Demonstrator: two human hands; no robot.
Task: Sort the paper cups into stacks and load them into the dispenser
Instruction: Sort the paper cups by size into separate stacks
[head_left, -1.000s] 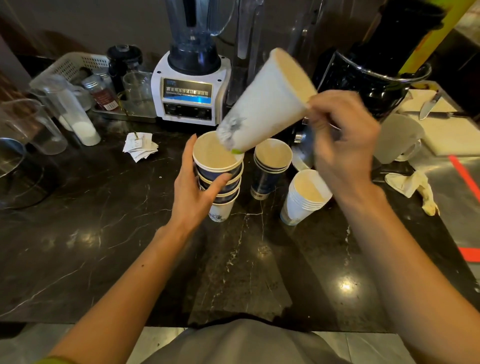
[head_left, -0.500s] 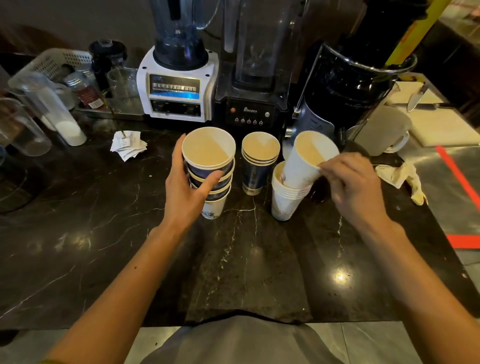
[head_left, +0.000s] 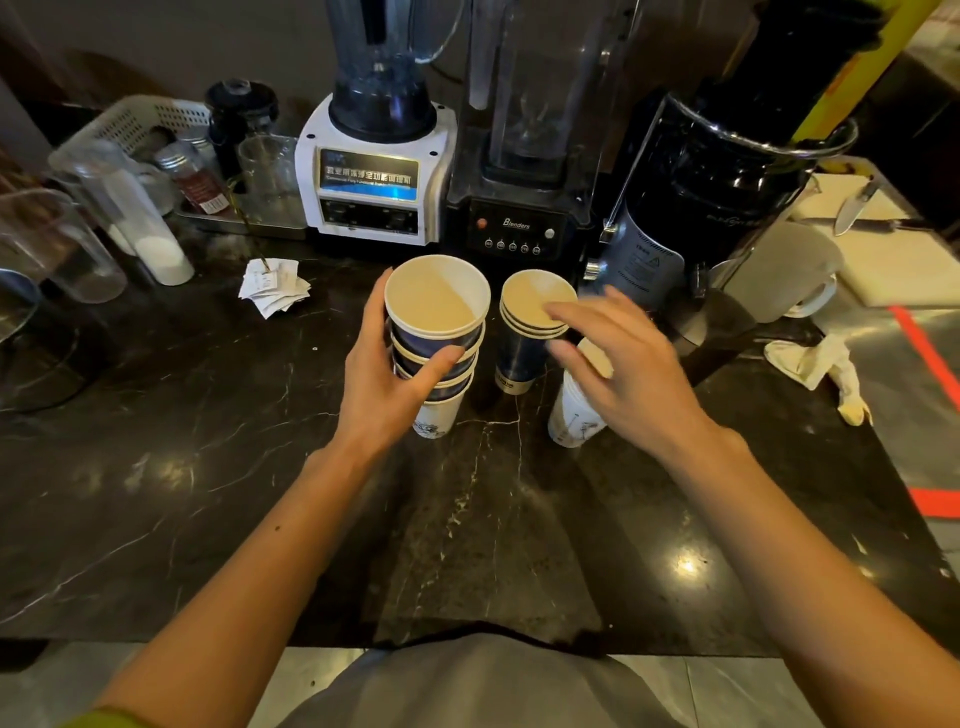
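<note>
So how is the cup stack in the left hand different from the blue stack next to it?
The held stack is mixed: blue cups on top, a white one at the bottom. The blue stack is all dark blue. The held stack's mouth looks wider, and its cups sit loosely with gaps, while the blue stack nests tightly. The left hand grips the held stack; the blue stack stands free. Both are upright paper cups with tan insides.

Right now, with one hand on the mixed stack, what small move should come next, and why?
Probably lift the top blue cup off the mixed stack with the open right hand. The left hand grips that stack, which has blue cups over a white one, and a blue stack stands right beside it.
</note>
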